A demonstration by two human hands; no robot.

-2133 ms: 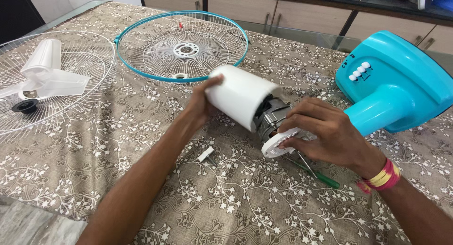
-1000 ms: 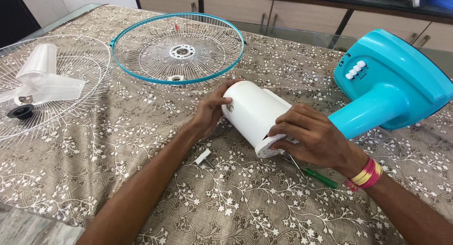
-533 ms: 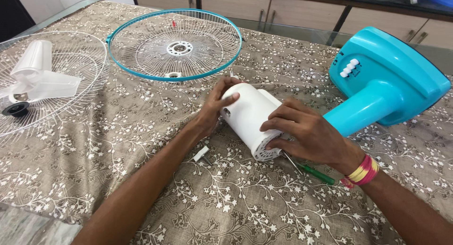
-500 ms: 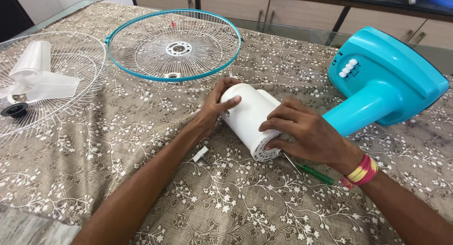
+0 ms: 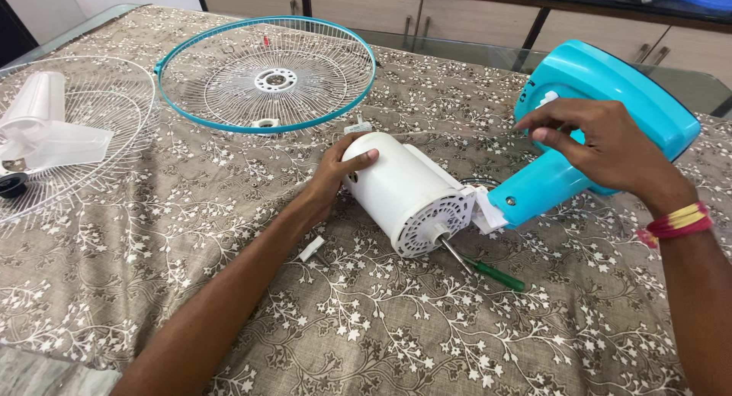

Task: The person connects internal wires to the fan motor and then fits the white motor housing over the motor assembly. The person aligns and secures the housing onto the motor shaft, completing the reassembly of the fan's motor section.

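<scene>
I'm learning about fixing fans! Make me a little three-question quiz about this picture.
1. True or false: the left hand rests on the white motor cover.
2. Which hand is raised in the air above the blue fan stand?
A. the left hand
B. the right hand
C. neither
3. Fill in: the green-handled screwdriver lies on the ____ tablecloth, just in front of the motor cover.

Key
1. True. Its fingers curl around the rounded back end.
2. B. It hovers with fingers spread and holds nothing.
3. Flowery. The cloth is brown with white flowers and twigs.
</scene>
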